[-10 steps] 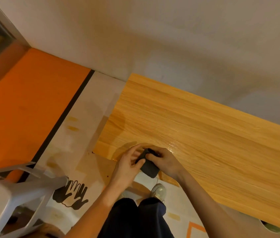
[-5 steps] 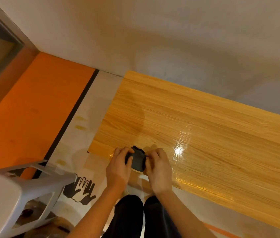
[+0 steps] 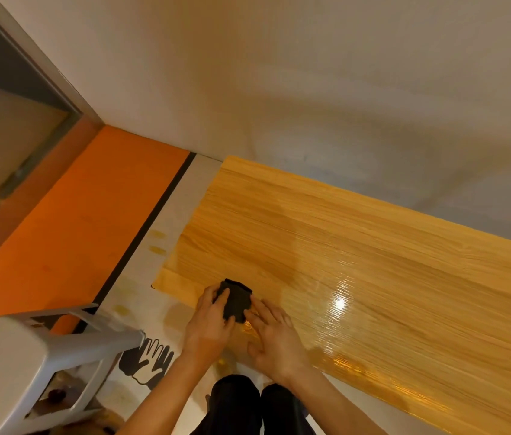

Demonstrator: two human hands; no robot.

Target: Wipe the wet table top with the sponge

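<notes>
A dark grey sponge (image 3: 236,299) lies at the near left edge of the wooden table top (image 3: 373,262). My left hand (image 3: 210,321) holds its left side, fingers curled over the sponge. My right hand (image 3: 274,334) touches the sponge's right edge with straight fingertips, its palm over the table's front edge. The wood to the right of my hands shines wet, with a bright glare spot (image 3: 339,303).
A white plastic stool (image 3: 28,362) stands at the lower left. The floor shows an orange area (image 3: 75,230), a black stripe and black hand-shaped marks (image 3: 149,362). A pale wall (image 3: 310,89) runs behind the table. My dark trouser legs (image 3: 257,406) are below my hands.
The sponge has come down from between my hands onto the table's near edge. My right hand has loosened to straight fingers. The view has tilted up.
</notes>
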